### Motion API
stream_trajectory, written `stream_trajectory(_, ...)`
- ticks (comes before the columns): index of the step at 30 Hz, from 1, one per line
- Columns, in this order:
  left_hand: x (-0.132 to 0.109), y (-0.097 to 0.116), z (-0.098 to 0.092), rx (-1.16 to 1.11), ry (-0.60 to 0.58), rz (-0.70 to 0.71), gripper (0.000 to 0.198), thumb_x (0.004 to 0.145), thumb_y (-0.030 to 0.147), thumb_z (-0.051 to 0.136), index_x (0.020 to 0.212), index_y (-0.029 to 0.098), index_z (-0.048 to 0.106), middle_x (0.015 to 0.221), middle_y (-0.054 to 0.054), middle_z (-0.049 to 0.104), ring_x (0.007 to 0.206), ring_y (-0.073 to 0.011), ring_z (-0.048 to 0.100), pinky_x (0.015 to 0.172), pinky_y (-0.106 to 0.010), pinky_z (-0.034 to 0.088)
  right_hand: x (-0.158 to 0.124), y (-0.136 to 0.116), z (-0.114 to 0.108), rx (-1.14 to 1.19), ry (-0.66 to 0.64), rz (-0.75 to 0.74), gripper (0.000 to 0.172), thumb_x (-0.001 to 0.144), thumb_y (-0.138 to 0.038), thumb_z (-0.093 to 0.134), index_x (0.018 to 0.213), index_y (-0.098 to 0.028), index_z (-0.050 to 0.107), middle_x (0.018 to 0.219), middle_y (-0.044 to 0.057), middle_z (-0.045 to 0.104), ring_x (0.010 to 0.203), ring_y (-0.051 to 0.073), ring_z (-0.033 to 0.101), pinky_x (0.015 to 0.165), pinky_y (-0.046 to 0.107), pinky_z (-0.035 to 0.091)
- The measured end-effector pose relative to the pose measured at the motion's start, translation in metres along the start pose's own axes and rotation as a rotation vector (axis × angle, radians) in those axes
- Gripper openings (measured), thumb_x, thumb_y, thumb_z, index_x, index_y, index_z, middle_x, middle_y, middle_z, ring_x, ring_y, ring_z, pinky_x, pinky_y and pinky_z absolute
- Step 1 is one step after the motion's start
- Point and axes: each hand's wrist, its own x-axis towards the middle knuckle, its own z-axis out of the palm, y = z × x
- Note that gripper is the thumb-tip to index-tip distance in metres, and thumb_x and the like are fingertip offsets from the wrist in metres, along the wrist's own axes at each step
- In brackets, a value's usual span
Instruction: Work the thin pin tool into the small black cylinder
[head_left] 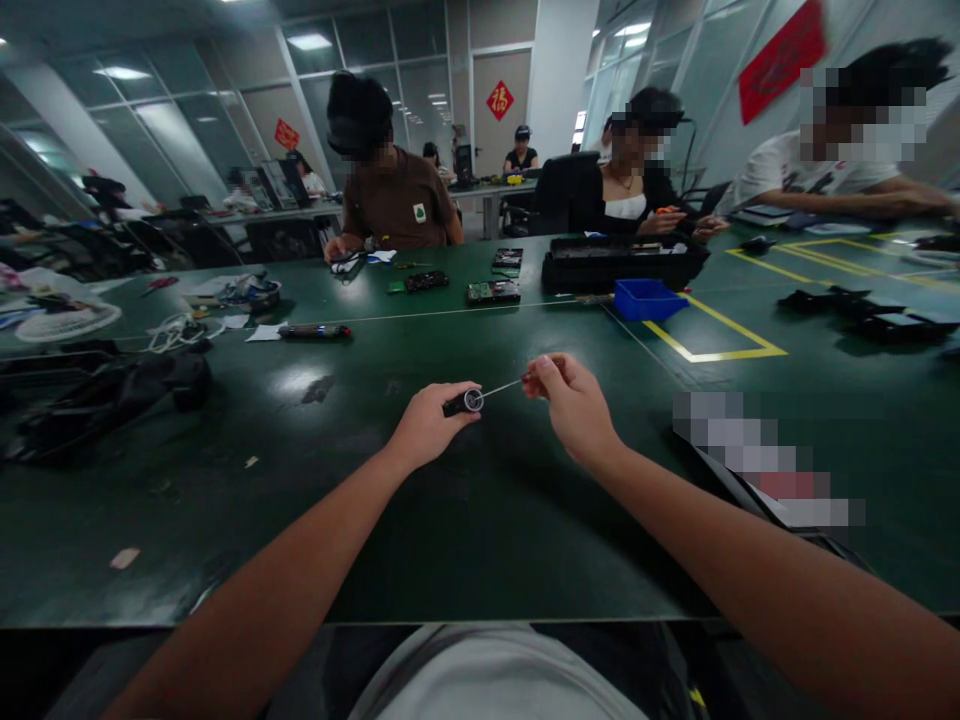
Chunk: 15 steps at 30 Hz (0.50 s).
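My left hand [433, 425] is wrapped round a small black cylindrical part [456, 404], whose round end with a pale ring faces right and toward me. Pinched in the fingers of my right hand [576, 405] is a thin metal rod [501, 388], which looks like a slim screwdriver shaft. The rod's left tip reaches the ringed end of the cylinder; whether it goes inside is too small to tell. Most of the rod's handle is hidden by my right fingers. Both hands are held above the green table [480, 540].
A blue bin [649, 300] stands beyond my right hand, beside a black case [622, 265]. Circuit boards [493, 291] lie toward the far side. A black bag-like item [112, 395] is at left, near a dark pen-like tool [315, 331]. Co-workers [401, 195] sit opposite.
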Motion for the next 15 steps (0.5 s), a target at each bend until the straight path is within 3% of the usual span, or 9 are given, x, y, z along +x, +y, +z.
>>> stream_trajectory(5,0.000,0.000,0.000,-0.007,0.005,-0.001,0.042,0.083,0.026,0.075,0.124,0.031,0.068,0.120,-0.003,0.070,0.111,-0.0244,0.061,0.102,-0.043,0.044,-0.007,-0.014,0.000,-0.201,-0.035,-0.122,0.024,0.096,-0.042,0.053,0.091,-0.021,0.063,0.077,0.004,0.070,0.071,0.018,0.066,0.068,0.035,0.053)
stream_trajectory(15,0.000,0.003,-0.001,-0.010,0.017,-0.014,0.043,0.084,0.026,0.074,0.126,0.030,0.067,0.122,-0.004,0.069,0.114,-0.0246,0.060,0.103,-0.043,0.044,-0.009,-0.016,0.000,-0.254,-0.067,-0.158,0.024,0.096,-0.042,0.053,0.093,-0.021,0.064,0.082,0.004,0.073,0.075,0.019,0.069,0.071,0.036,0.054)
